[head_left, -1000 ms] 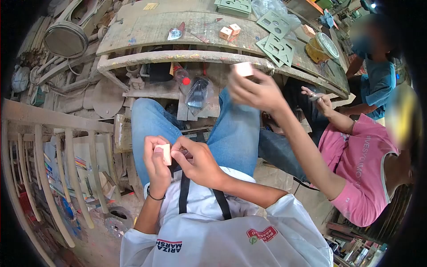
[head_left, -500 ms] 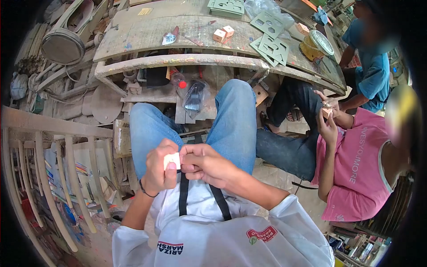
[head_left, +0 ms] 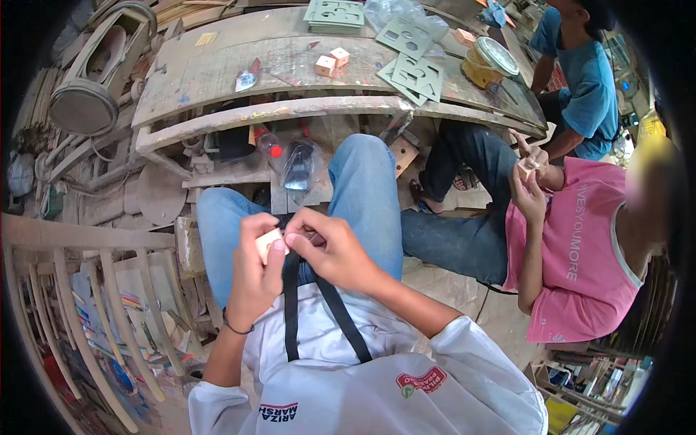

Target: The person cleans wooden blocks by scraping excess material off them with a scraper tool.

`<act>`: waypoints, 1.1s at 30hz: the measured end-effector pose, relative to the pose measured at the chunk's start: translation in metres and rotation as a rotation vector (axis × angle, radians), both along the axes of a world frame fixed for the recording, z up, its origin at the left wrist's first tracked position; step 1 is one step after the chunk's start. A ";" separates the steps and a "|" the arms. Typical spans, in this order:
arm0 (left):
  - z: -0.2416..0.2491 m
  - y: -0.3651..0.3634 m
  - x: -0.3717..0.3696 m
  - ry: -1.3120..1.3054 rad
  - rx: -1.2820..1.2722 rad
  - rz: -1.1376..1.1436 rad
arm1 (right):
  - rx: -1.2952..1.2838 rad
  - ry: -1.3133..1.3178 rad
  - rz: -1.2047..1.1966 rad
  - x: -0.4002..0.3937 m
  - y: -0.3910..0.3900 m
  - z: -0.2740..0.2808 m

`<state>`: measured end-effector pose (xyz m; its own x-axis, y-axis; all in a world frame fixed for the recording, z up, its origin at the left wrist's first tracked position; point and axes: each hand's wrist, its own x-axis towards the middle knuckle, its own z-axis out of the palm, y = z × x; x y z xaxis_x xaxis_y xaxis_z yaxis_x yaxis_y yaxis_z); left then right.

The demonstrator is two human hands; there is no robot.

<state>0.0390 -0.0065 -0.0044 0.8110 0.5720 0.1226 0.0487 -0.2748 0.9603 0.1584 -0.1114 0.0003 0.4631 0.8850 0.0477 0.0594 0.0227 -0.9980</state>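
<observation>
My left hand (head_left: 255,274) is closed around a small pale wooden block (head_left: 270,245), thumb on its near face. Close against the block's right side is my right hand (head_left: 335,250), its fingers pinched together. A small dark brownish piece shows between those fingers, too small to name. Both hands are over my lap, above the black straps (head_left: 291,304) of the white garment.
Ahead, a worn wooden table (head_left: 217,65) bears two wooden blocks (head_left: 325,66), green cut-out plates (head_left: 417,76) and a yellow tub (head_left: 487,64). A slatted wooden rail (head_left: 94,239) stands left. At right, a person in pink (head_left: 573,246) holds a block; another wears blue (head_left: 586,94).
Both my hands have moved slightly up and the block is tilted differently. My right fingers have changed their pinch, and the brownish piece now shows. The whole view has shifted a little.
</observation>
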 end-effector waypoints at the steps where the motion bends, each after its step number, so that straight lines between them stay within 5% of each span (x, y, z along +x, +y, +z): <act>1: 0.000 0.000 0.001 -0.003 0.001 -0.009 | 0.001 -0.003 -0.009 0.001 0.000 0.002; 3: 0.004 0.000 0.003 -0.132 -0.434 0.004 | 0.000 -0.140 -0.005 0.004 0.000 0.007; 7: 0.003 0.009 -0.004 0.031 -0.714 -0.030 | 0.079 -0.331 0.001 0.010 0.002 0.013; 13: 0.008 -0.002 0.001 0.035 -0.675 -0.062 | 0.142 -0.443 0.011 0.012 0.002 0.004; 16: 0.018 -0.006 0.003 0.058 -0.905 -0.024 | 0.244 -0.545 0.056 0.008 0.003 -0.002; 23: 0.025 -0.013 0.009 0.035 -0.914 0.087 | 0.287 -0.607 0.026 0.004 0.003 -0.001; 33: 0.017 -0.015 0.004 -0.050 -0.439 0.039 | 0.006 -0.080 -0.034 -0.007 -0.005 0.015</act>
